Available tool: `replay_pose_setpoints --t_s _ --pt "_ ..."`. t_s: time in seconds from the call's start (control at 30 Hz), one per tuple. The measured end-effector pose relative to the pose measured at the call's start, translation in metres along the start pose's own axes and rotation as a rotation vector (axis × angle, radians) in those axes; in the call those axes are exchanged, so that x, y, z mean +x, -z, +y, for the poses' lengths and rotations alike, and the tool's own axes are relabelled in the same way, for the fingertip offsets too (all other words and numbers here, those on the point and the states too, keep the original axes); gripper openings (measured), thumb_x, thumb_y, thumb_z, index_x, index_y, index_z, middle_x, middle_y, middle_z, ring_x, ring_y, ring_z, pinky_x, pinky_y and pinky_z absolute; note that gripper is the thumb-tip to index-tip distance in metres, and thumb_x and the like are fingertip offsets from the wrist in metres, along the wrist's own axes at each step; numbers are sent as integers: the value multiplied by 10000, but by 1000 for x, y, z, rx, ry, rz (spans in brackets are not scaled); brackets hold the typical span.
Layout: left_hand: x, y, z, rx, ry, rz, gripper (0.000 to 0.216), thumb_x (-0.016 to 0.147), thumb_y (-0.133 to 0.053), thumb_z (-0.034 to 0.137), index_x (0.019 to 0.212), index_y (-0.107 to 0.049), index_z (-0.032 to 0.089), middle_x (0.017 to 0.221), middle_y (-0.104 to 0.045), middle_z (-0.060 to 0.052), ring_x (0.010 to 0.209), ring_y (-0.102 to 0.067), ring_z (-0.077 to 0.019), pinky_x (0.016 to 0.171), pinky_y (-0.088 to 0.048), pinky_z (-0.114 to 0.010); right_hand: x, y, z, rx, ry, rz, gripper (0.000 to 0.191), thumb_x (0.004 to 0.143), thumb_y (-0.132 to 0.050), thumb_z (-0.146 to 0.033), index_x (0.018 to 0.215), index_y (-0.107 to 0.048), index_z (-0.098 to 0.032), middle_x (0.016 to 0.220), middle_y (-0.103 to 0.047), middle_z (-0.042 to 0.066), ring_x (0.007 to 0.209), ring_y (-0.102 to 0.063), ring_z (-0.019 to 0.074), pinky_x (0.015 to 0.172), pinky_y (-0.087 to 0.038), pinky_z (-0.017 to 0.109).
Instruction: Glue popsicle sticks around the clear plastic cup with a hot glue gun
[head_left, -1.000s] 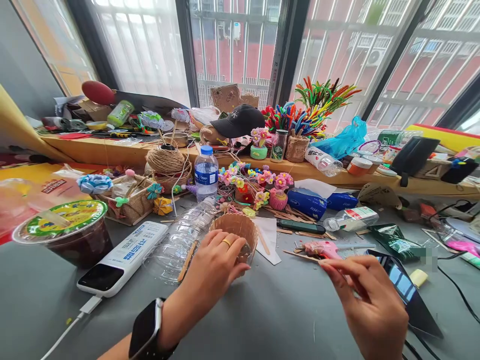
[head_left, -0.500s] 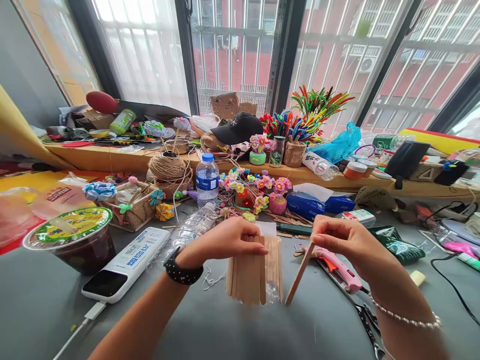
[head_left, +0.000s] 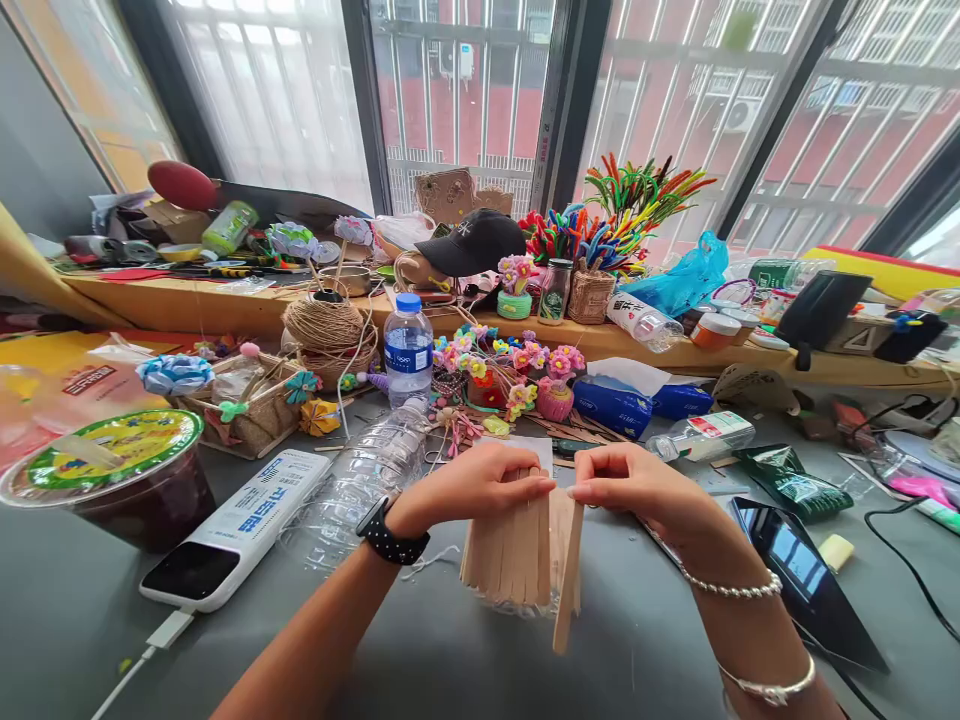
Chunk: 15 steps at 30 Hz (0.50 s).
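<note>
My left hand (head_left: 480,485), closed with a dark dotted watch band at its wrist, grips the top edge of a stick-covered holder (head_left: 506,550). Wooden craft sticks stand side by side around it, and clear plastic shows along its bottom edge. Between the thumb and fingertips of my right hand (head_left: 637,488) is the upper end of a single craft stick (head_left: 568,590). This stick hangs slightly tilted at the right front of the holder, its lower end reaching below the other sticks. Whether it touches them I cannot tell.
To the left are a lidded cup (head_left: 142,490), a white power bank (head_left: 232,530) and a clear plastic bottle (head_left: 360,480) lying down. Behind stand a water bottle (head_left: 408,350) and twine (head_left: 330,330). A dark, shiny tablet-like panel (head_left: 806,580) lies on the right.
My right hand has moved left with the craft stick, bringing it from apart to the holder's right front. The pink glue gun is now hidden, and the dark panel has come into sight.
</note>
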<state>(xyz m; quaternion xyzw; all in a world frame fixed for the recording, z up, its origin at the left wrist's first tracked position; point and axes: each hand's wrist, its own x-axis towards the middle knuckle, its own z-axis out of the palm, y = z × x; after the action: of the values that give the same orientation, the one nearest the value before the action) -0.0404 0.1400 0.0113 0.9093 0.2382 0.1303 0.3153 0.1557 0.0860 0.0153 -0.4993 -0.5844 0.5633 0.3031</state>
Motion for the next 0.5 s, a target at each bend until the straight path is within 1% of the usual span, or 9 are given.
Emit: replay_pose_setpoints --t_s 0.1,0.2,0.37,0.5 --pt "1 -3 1 33 -22 11 373 854 -347 425 625 -433 144 609 -404 43 582 -372 -78 511 -269 -188 3 2 3 2 -5 10 315 611 -662 -401 571 -473 -152 470 -317 -81 464 -223 38 458 -101 236" --pt "1 -5 3 64 -44 39 356 861 -338 405 655 -469 145 631 -451 34 595 -391 -85 533 -295 -194 4 4 4 17 -6 3 322 611 -655 -414 571 -469 -154 466 -308 -84 452 -198 36 452 -90 238" --pt "2 -12 6 106 -48 160 231 854 -374 360 805 -486 164 757 -520 6 682 -443 -112 619 -344 -218 8 4 7 35 0 12 309 610 -659 -402 590 -484 -149 506 -346 -70 475 -220 40 456 -99 234" --pt "4 -20 7 128 -85 250 226 866 -353 361 829 -476 175 816 -511 -18 760 -447 -137 691 -357 -246 11 2 10 88 11 10 313 608 -669 -395 591 -479 -147 522 -337 -71 481 -212 38 454 -103 229"
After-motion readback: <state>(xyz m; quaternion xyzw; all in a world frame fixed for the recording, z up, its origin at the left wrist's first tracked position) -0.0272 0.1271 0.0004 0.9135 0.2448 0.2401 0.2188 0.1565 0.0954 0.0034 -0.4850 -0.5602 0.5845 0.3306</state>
